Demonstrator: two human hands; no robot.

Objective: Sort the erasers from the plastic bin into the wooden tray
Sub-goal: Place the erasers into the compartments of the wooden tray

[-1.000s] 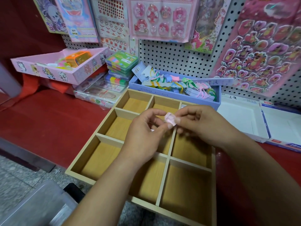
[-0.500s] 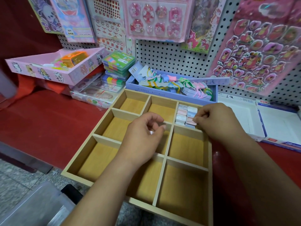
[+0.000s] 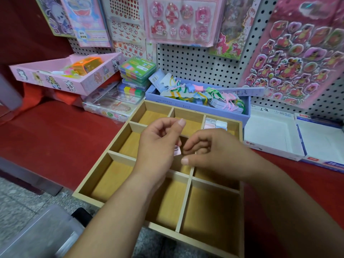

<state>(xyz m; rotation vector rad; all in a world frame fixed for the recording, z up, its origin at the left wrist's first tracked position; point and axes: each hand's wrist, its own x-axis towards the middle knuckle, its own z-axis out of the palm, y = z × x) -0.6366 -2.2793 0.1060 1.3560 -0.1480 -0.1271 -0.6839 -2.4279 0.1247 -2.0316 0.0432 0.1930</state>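
Small eraser passing between two hands over the tray

The left hand (image 3: 158, 146) hovers above the middle of the wooden tray (image 3: 122, 158), its fingers curled in on a small pale eraser (image 3: 177, 152) that peeks out at the edge of the palm. The right hand (image 3: 214, 155) is just beside it, thumb and forefinger bent toward that eraser; whether they already pinch it cannot be told. A few more erasers (image 3: 216, 124) stand packed together in the far right compartment; the other compartments that show look bare. The plastic bin (image 3: 37, 237) sits low at the near left, off the edge of the red surface (image 3: 55, 138).

The eraser is likely very light, a little rubbery and firm enough not to crush, possibly with a slick wrapper. A fingertip pinch across its two broad faces should hold it well. The risk is less breaking than fumbling: it is small enough to slip during the hand-over and fall into the wrong compartment. Setting it down against the row already there will need a narrow grip, with the fingers kept high on its sides
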